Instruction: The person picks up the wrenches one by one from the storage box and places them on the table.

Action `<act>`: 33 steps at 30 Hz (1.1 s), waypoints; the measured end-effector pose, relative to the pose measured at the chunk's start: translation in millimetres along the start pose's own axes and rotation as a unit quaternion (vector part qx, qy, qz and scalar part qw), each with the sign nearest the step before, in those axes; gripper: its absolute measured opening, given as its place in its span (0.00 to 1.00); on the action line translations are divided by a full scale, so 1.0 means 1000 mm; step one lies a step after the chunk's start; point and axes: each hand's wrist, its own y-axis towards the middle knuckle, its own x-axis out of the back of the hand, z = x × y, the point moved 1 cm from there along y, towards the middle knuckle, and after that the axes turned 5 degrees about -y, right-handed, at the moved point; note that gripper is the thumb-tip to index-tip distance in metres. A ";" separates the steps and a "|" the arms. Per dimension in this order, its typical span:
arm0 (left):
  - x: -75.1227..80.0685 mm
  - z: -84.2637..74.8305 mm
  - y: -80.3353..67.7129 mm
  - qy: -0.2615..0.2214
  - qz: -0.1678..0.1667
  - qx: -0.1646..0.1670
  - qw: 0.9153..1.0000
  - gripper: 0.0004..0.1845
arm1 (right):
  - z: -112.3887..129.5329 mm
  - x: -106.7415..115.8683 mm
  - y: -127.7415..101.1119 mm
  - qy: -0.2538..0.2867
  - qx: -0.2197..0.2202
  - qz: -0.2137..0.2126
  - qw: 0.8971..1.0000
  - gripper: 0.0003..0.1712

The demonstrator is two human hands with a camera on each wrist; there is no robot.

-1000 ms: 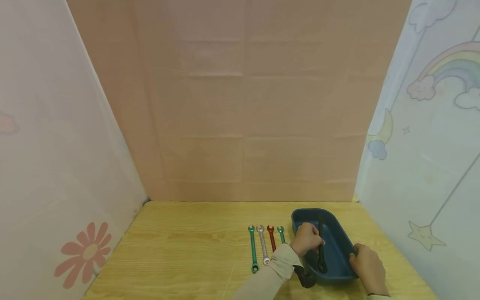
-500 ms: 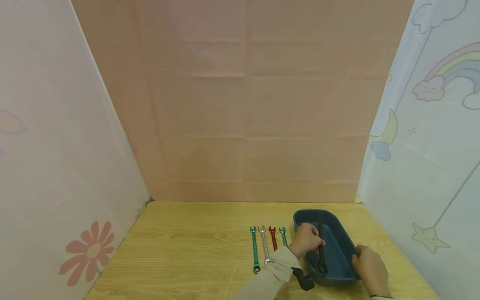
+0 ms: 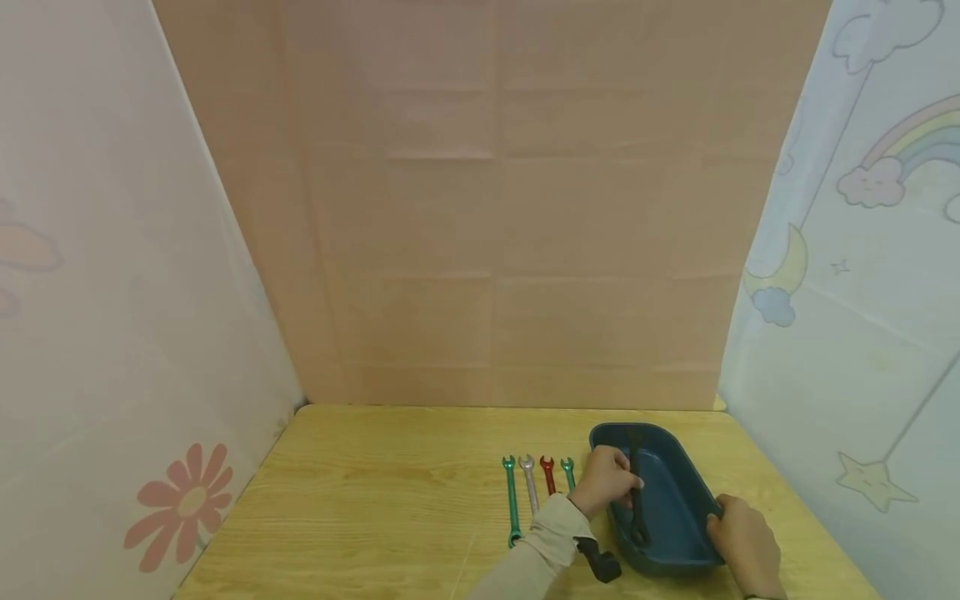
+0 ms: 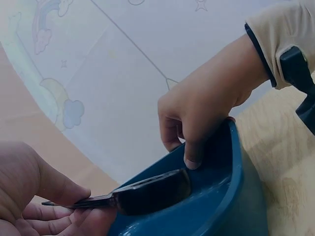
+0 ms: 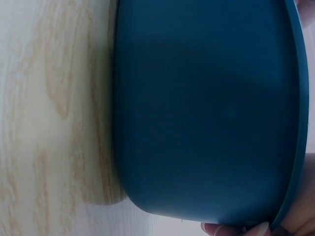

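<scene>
My left hand (image 3: 603, 482) reaches over the left side of a dark blue tray (image 3: 672, 500) and pinches a black wrench (image 3: 639, 518) between thumb and fingers, along its handle. The wrench lies lengthwise in the tray, near its left wall. In the left wrist view its thick end (image 4: 155, 194) points toward the tray's near corner. At the tray's near right corner, my right hand (image 3: 745, 537) grips the rim, thumb over the inner side. From the right wrist, the tray's outer wall (image 5: 206, 108) fills most of the picture, with fingertips (image 5: 258, 229) at its edge.
Left of the tray several wrenches lie side by side, among them a long green one (image 3: 512, 500), a silver one (image 3: 529, 483) and a red one (image 3: 548, 475); my left sleeve (image 3: 543, 542) partly covers the row. Printed sheets enclose the wooden table (image 3: 360, 500).
The black wrench and my left hand have shifted slightly left within the tray. My right hand keeps its grip on the rim. The head view has drifted a little.
</scene>
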 end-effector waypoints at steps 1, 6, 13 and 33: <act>0.002 0.000 0.001 -0.002 -0.002 0.000 1.000 0.16 | 0.000 0.000 0.000 0.000 0.000 0.003 1.000 0.04; 0.011 0.000 0.002 -0.002 0.001 -0.001 1.000 0.12 | -0.002 0.000 0.002 -0.007 -0.005 0.003 1.000 0.06; 0.017 0.000 0.000 -0.013 -0.005 0.011 1.000 0.12 | -0.004 0.001 0.003 -0.012 -0.009 0.014 1.000 0.03; 0.033 0.000 -0.002 -0.049 -0.004 0.023 0.999 0.08 | -0.005 0.000 0.002 -0.007 -0.012 0.019 1.000 0.04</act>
